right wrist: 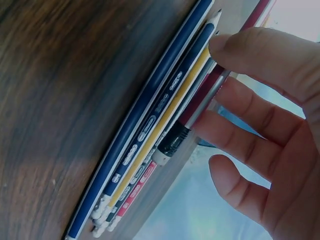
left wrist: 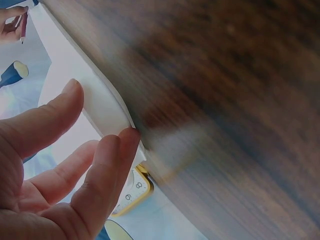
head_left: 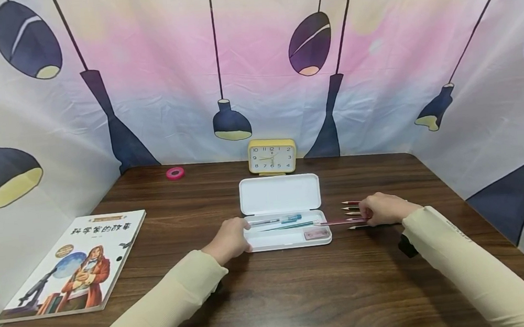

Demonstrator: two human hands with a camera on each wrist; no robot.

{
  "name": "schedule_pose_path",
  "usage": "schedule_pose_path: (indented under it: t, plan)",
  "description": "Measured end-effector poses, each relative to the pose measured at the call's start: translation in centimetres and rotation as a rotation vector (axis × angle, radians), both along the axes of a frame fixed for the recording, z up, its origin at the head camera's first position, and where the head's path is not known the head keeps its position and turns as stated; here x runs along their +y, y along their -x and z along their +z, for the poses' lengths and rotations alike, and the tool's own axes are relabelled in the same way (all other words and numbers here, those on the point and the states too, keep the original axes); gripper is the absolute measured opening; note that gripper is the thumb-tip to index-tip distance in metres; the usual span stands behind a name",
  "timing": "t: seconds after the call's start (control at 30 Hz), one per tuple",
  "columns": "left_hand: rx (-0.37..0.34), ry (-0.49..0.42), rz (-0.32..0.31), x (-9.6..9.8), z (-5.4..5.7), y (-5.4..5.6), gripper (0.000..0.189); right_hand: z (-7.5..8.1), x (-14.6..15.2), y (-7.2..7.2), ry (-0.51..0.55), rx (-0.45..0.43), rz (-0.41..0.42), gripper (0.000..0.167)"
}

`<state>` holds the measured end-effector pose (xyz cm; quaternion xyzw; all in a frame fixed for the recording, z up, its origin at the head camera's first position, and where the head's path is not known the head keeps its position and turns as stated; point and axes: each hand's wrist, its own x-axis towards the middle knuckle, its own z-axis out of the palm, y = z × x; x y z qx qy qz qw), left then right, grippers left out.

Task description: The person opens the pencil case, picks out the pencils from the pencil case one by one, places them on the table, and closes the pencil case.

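Note:
An open white pencil case [head_left: 288,244] lies on the table with its lid raised at the back. Inside are a clear pen [head_left: 264,222] with a blue cap, a teal pencil [head_left: 292,226] and a pinkish eraser [head_left: 316,234]. My left hand [head_left: 229,239] holds the case's left end, thumb apart from the fingers. With thumb and fingers, my right hand [head_left: 385,208] pinches a dark red pencil [right wrist: 205,97] near its black-banded eraser end; its tip reaches over the case's right side. Several pencils [right wrist: 150,125], blue, yellow, dark and red, lie side by side under that hand.
A yellow clock [head_left: 272,156] stands right behind the lid. To the left lies a picture book [head_left: 75,265], and a pink ring-shaped roll [head_left: 175,173] sits near the back edge. Lamp-patterned cloth [head_left: 179,87] surrounds the table's back and sides.

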<state>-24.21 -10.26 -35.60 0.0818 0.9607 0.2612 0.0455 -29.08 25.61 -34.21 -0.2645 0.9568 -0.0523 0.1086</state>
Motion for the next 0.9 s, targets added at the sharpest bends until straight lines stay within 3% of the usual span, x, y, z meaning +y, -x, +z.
schedule_pose_path:
  t: [0.53, 0.9]
  plan:
    - [0.000, 0.013, 0.001, 0.0, 0.0, -0.1, 0.045, -0.4, 1.5, -0.5, 0.013, -0.008, -0.031, 0.014]
    - [0.096, 0.042, -0.042, -0.2, -0.2, -0.1, 0.045, -0.5, 2.3, -0.8, -0.019, -0.002, -0.066, 0.015]
